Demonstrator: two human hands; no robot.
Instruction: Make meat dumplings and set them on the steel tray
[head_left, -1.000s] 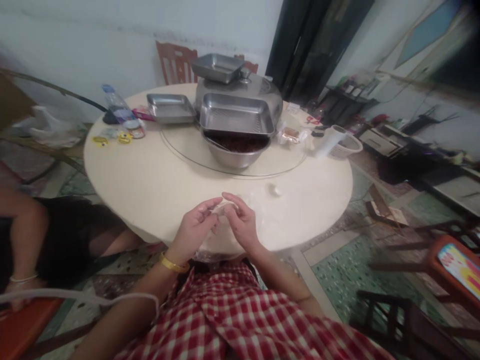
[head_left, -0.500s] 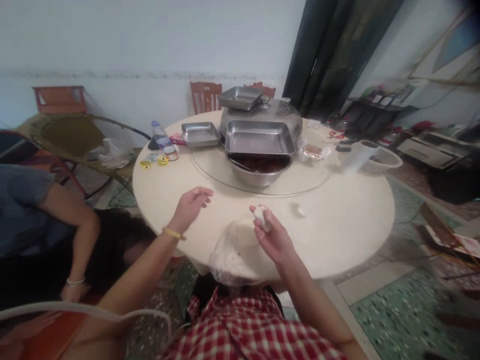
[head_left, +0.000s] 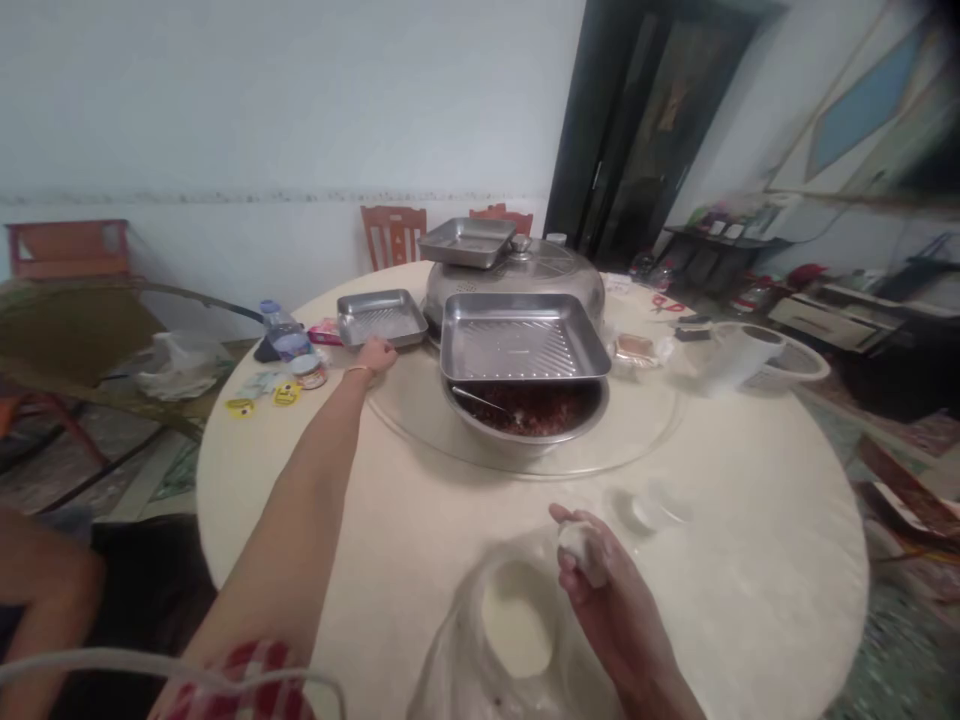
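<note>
My left hand [head_left: 376,355] reaches far across the table, its fingers curled at the near rim of a small metal tray [head_left: 382,315]. My right hand [head_left: 600,575] is closed round a small white lump of what looks like dough [head_left: 581,545], above the near part of the table. Below and left of it lies a clear plastic bag [head_left: 450,640] around a pale, smooth dough-like mass [head_left: 517,620]. A metal bowl [head_left: 525,438] holds a dark reddish-brown crumbly filling with a spoon handle [head_left: 480,401] in it. A larger metal tray [head_left: 525,335] rests over the bowl's back part.
Behind stands a big lidded metal pan [head_left: 562,270] bearing another tray [head_left: 466,242]. A bottle [head_left: 285,335] and jar [head_left: 309,373] stand left. Right are a wrapped package [head_left: 636,350], a white basket [head_left: 799,365] and red scissors [head_left: 666,304]. Another person's arm [head_left: 49,580] shows at left.
My left hand has moved forward from over the near table to the small tray's edge. My right hand keeps the white lump. The view has shifted closer over the table.
</note>
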